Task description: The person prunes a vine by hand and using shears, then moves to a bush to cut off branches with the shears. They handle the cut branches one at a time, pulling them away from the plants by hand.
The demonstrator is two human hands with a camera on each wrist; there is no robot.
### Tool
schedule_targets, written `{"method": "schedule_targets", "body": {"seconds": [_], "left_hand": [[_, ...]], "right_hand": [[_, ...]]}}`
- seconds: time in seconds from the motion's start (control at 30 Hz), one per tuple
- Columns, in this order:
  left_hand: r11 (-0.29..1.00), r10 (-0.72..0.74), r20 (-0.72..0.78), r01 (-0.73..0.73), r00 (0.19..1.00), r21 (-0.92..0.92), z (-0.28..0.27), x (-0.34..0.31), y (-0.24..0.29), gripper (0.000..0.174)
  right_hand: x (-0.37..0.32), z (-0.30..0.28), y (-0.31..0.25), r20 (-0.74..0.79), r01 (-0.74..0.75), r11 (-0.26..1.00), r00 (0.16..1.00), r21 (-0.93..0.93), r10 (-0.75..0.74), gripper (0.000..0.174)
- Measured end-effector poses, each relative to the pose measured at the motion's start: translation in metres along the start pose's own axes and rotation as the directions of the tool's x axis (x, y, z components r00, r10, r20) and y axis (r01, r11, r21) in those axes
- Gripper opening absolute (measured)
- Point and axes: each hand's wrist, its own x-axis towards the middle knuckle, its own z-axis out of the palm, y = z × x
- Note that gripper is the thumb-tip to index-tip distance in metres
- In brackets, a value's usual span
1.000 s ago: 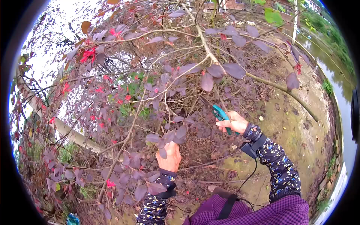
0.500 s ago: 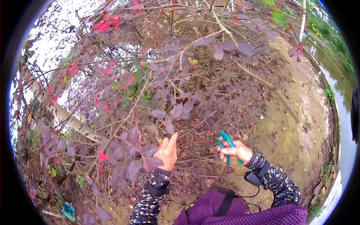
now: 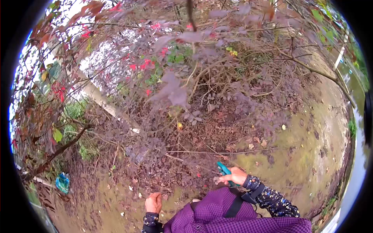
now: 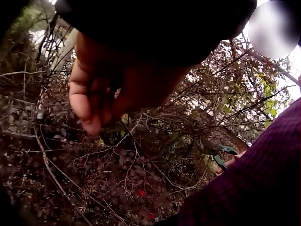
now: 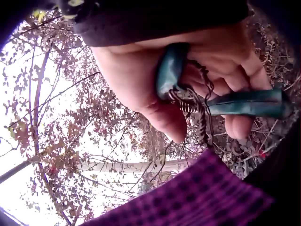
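Observation:
In the head view my right hand [image 3: 237, 176] holds a pair of pruning shears [image 3: 223, 169] with teal handles, low in front of the purple checked garment [image 3: 211, 204]. The right wrist view shows one handle [image 5: 171, 70] under the base of the thumb and the other handle [image 5: 249, 103] against the curled fingers, spread apart, with a coil spring and twisted wire between them. My left hand [image 3: 154, 202] hangs low at the left, its fingers loosely bent with nothing between them. Dark twigs and leaves fill the background behind it in the left wrist view.
Purple-leaved branches [image 3: 171, 89] with red flowers spread across the upper view. A pale trunk [image 3: 95, 93] slants at the left, near a blue-green plastic item [image 3: 62, 182] on the ground. A thin stick [image 3: 233, 150] crosses the leaf litter. Water [image 3: 359, 132] runs along the right.
Both hands have dropped toward the body, the left away from the leafy branch beside it and the right bringing the shears down. The view has shifted, and nearby branches stand elsewhere in it.

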Motion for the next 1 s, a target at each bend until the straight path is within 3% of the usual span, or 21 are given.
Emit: {"method": "schedule_targets", "body": {"seconds": [0.03, 0.07, 0.1, 0.13, 0.2, 0.23, 0.27, 0.3, 0.33, 0.37, 0.43, 0.47, 0.53, 0.67, 0.73, 0.8, 0.83, 0.87, 0.93, 1.0], "left_hand": [[0.93, -0.234, 0.084, 0.248, 0.969, -0.273, 0.006, -0.013, -0.005, 0.013], [0.729, -0.417, 0.219, 0.468, 0.882, -0.499, 0.011, -0.023, -0.013, 0.014], [0.506, -0.449, 0.299, 0.516, 0.842, -0.691, 0.012, -0.025, -0.007, 0.016], [0.505, -0.453, 0.296, 0.516, 0.841, -0.693, 0.013, -0.023, 0.004, 0.016], [0.312, -0.501, 0.344, 0.537, 0.794, -0.784, 0.015, -0.012, 0.033, 0.02], [0.398, -0.439, 0.316, 0.498, 0.841, -0.77, 0.017, -0.008, 0.043, 0.029], [0.587, -0.388, 0.246, 0.444, 0.888, -0.677, 0.029, -0.005, 0.046, 0.038], [0.69, -0.345, 0.208, 0.398, 0.915, -0.604, 0.025, 0.006, 0.059, 0.041], [0.783, -0.293, 0.177, 0.341, 0.94, -0.52, 0.017, 0.02, 0.074, 0.044], [0.786, -0.28, 0.179, 0.333, 0.943, -0.522, 0.016, 0.03, 0.082, 0.044], [0.928, -0.129, 0.03, 0.131, 0.991, -0.348, 0.015, 0.047, 0.092, 0.044], [0.931, -0.111, 0.034, 0.116, 0.993, -0.347, 0.012, 0.053, 0.1, 0.044], [0.678, -0.267, 0.27, 0.38, 0.925, -0.63, 0.005, 0.063, 0.116, 0.041], [0.661, -0.188, 0.283, 0.334, 0.941, -0.671, 0.024, 0.056, 0.117, 0.024], [0.662, -0.217, 0.28, 0.352, 0.935, -0.662, 0.03, 0.051, 0.112, 0.019], [0.812, -0.153, 0.174, 0.224, 0.973, -0.539, 0.058, 0.034, 0.076, 0.019], [0.86, -0.127, 0.139, 0.179, 0.982, -0.477, 0.056, 0.028, 0.071, 0.021], [0.902, -0.098, 0.109, 0.135, 0.989, -0.411, 0.054, 0.02, 0.068, 0.026], [0.917, -0.141, 0.094, 0.166, 0.985, -0.363, 0.062, -0.002, 0.064, 0.026], [0.925, -0.196, 0.085, 0.212, 0.977, -0.315, 0.068, -0.02, 0.063, 0.027]], "right_hand": [[0.001, 0.001, -0.006, -0.002, -0.003, 1.0, 1.0, 0.015, 0.003, 0.027], [0.002, 0.004, -0.01, 0.011, 0.0, 1.0, 1.0, 0.006, 0.0, 0.027], [0.004, 0.006, -0.014, 0.005, -0.002, 1.0, 1.0, 0.031, 0.002, 0.027], [0.004, 0.007, -0.017, -0.007, -0.006, 0.998, 1.0, 0.061, 0.007, 0.026], [0.007, 0.01, -0.021, -0.021, -0.001, 0.987, 1.0, 0.162, 0.004, 0.026], [0.011, 0.008, -0.02, -0.091, 0.061, 0.99, 0.995, 0.129, -0.049, 0.026], [0.013, 0.006, -0.021, -0.159, 0.122, 0.988, 0.982, 0.092, -0.106, 0.026], [0.014, -0.001, -0.036, -0.186, 0.138, 0.986, 0.975, 0.095, -0.119, 0.027], [0.019, -0.01, -0.042, -0.23, 0.17, 0.971, 0.964, 0.165, -0.13, 0.026], [0.026, -0.021, -0.051, -0.267, 0.229, 0.931, 0.952, 0.284, -0.152, 0.025], [0.038, -0.044, -0.079, -0.354, 0.306, 0.861, 0.921, 0.407, -0.16, 0.026], [0.042, -0.058, -0.097, -0.399, 0.323, 0.849, 0.905, 0.417, -0.149, 0.027], [0.069, -0.089, -0.118, -0.479, 0.388, 0.824, 0.862, 0.414, -0.165, 0.03], [0.116, -0.142, -0.166, -0.464, 0.42, 0.675, 0.877, 0.607, -0.128, 0.035], [0.149, -0.162, -0.179, -0.427, 0.406, 0.611, 0.896, 0.68, -0.12, 0.03], [0.165, -0.168, -0.199, -0.474, 0.413, 0.593, 0.879, 0.691, -0.059, 0.029], [0.185, -0.178, -0.202, -0.403, 0.356, 0.56, 0.914, 0.748, -0.043, 0.033], [0.204, -0.184, -0.2, -0.457, 0.387, 0.533, 0.889, 0.752, 0.0, 0.032], [0.265, -0.205, -0.182, -0.398, 0.359, 0.444, 0.917, 0.821, -0.004, 0.03], [0.283, -0.211, -0.181, -0.424, 0.373, 0.447, 0.906, 0.813, 0.015, 0.03]]}}
